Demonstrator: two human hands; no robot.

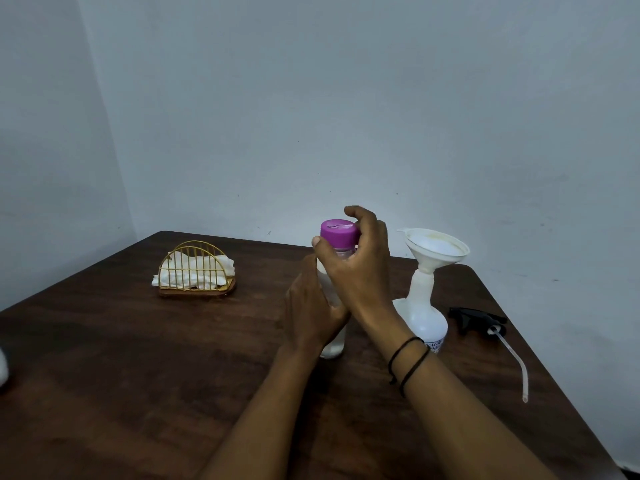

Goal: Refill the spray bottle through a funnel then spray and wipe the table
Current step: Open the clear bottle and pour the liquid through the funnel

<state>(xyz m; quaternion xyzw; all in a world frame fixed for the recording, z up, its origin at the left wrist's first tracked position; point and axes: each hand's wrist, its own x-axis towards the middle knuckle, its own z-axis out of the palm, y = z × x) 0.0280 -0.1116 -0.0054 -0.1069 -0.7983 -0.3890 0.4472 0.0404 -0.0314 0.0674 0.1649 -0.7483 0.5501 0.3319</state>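
Spray bottle (423, 317): smooth white plastic, cone-shaped funnel (437, 247) seated atop.

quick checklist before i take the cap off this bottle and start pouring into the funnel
1. White plastic funnel seated in the neck of the white plastic spray bottle: ok, it stands upright in the opening.
2. Black trigger sprayer head off the spray bottle: ok, it lies on the dark wooden table to the right.
3. Clear refill bottle steadied: ok, left hand wraps its body.
4. Purple screw cap removed: not ok, it is on, with the right hand gripping it.
5. Liquid level in the refill bottle: cannot tell.
6. White paper napkins for wiping: ok, in the gold wire holder.
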